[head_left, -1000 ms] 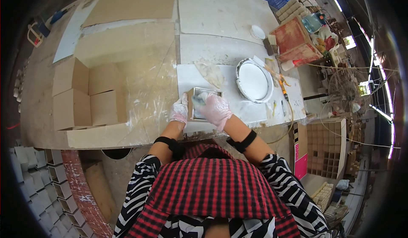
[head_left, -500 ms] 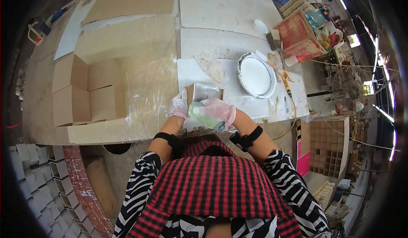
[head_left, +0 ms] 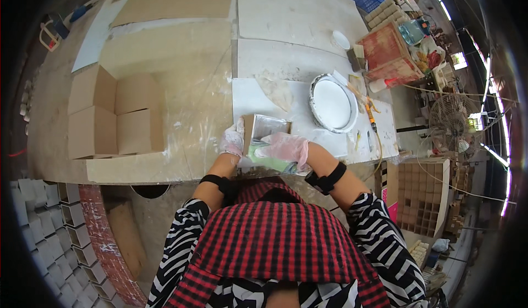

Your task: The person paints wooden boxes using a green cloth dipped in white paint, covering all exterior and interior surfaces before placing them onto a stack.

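Both gloved hands work one small box (head_left: 268, 129): the left hand (head_left: 232, 141) grips its side, the right hand (head_left: 284, 147) presses a green sponge (head_left: 263, 159) against it. Near the surface (head_left: 181, 115) edge (paint tray (head_left: 331, 103) close by), a hard wipe could push the box off.

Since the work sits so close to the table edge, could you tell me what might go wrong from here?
The small open box sits near the table's front edge, steadied only by the left hand; a hard push could slide it off.

The right hand presses a green sponge against the box, so wet coating might smear onto the gloves or table.

The round white-filled pan stands close by the right elbow's side; a wide sweep could knock it.
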